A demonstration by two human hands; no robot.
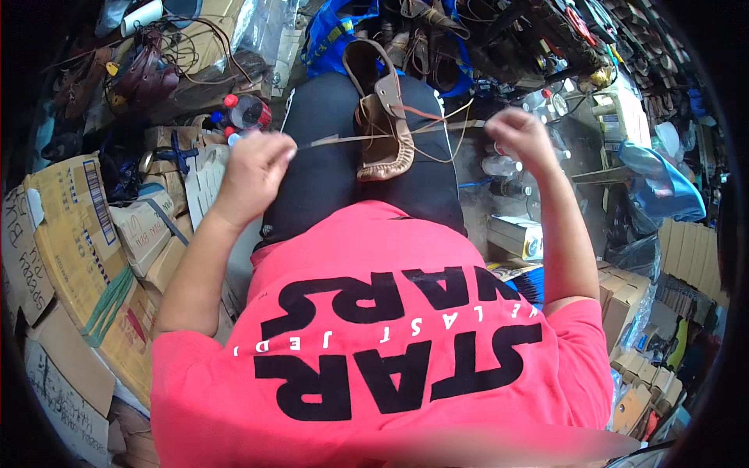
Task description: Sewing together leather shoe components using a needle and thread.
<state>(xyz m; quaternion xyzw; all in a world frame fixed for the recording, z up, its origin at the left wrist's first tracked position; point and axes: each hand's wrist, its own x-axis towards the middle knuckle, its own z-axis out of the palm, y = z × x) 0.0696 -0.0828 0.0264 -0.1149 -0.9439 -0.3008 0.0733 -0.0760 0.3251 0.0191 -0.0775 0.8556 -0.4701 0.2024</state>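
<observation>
The person, in a red printed shirt and black trousers, is sitting amid stacked cardboard boxes, with a brown leather moccasin lying across the lap, toe toward the body and open heel pointing away. A thin leather lace is running through the shoe and stretching out to both sides. The left hand is clenching around one end of the lace, out to the left of the thigh; the right hand is closing on the other end, raised on the right.

Judging from this, the lace is being drawn tight through the stitching, and it would go best by pulling both ends evenly and level, so the shoe is not twisting off the lap and the gathers are seating uniformly.

The moccasin is looking soft and tan-brown, with a puckered, gathered seam curving round the toe and a flap folding over the vamp. A plastic bottle with a red cap is lying just beside the left knee.
</observation>
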